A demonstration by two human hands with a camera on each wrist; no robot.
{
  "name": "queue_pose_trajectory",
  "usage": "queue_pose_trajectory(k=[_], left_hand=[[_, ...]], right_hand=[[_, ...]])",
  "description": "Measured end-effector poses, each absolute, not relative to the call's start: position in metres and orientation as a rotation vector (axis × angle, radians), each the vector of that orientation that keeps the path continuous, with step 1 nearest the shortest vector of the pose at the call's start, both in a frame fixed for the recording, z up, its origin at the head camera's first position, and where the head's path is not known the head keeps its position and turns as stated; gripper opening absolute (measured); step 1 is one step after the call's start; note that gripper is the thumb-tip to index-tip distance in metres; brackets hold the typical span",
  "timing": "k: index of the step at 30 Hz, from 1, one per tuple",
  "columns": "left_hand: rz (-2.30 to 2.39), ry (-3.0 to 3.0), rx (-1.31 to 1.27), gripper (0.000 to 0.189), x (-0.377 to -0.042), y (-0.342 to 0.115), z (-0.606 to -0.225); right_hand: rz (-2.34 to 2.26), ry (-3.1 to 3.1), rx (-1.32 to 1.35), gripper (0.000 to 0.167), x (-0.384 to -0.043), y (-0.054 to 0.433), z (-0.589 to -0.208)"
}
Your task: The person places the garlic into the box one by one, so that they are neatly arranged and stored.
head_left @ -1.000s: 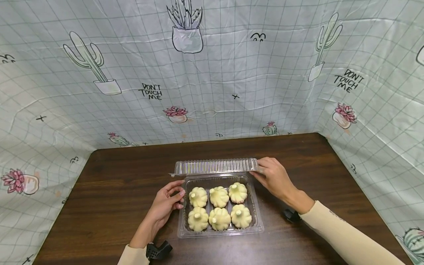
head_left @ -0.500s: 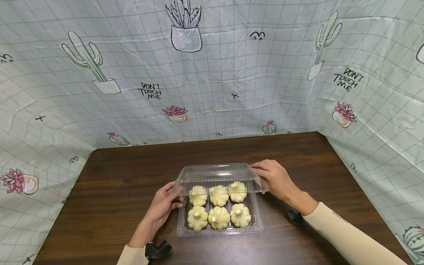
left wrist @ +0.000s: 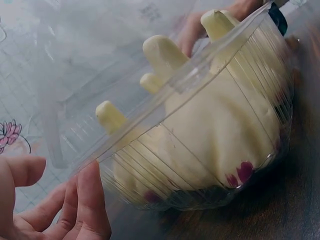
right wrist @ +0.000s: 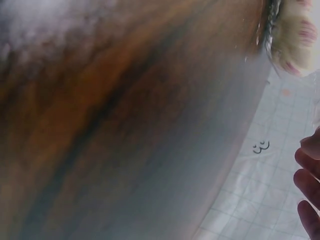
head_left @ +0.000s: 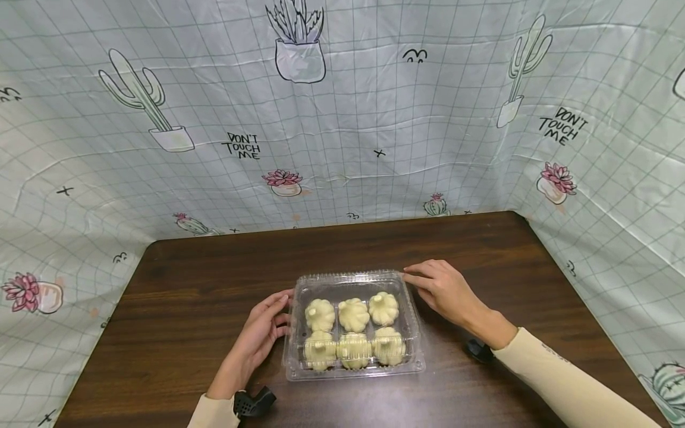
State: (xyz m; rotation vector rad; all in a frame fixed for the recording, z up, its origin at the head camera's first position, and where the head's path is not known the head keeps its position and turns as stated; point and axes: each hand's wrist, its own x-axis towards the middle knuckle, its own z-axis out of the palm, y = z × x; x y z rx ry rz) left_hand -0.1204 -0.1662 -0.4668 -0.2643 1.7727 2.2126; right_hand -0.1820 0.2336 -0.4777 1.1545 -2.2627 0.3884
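A clear plastic clamshell box (head_left: pixel 355 375) lies on the table, with several pale garlic bulbs (head_left: pixel 354 315) in two rows inside. Its hinged lid (head_left: pixel 342 288) slants low over the bulbs. On the box's left side rests my left hand (head_left: pixel 261 328), fingers extended along the wall and thumb uppermost. The left wrist view shows its fingertips (left wrist: pixel 90 175) right at the rim and purple marks low on the bulbs. My right hand (head_left: pixel 445 292) has its fingertips at the lid's back right corner; in the right wrist view its fingers (right wrist: pixel 307 184) are loosely bent around nothing.
The dark wooden table (head_left: pixel 203 297) extends around the box. A light grid-patterned cloth (head_left: pixel 342 119) with cactus drawings hangs behind it and along both sides. A black wrist camera mount (head_left: pixel 254 402) sits on the left wrist.
The lid has swung from upright at the back forward and down over the garlic bulbs. My right hand followed its corner slightly down; my left hand stayed by the box's left side.
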Motion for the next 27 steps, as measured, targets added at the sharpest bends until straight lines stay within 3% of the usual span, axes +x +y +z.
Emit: queue_pose_trajectory(k=[27], left_hand=[[2.208,1.817,-0.240,0.040,-0.1226,-0.1627,-0.4693]], right_hand=[[0.402,-2.371,1.173,0.053,-0.1723,0.2380,-0.4730]])
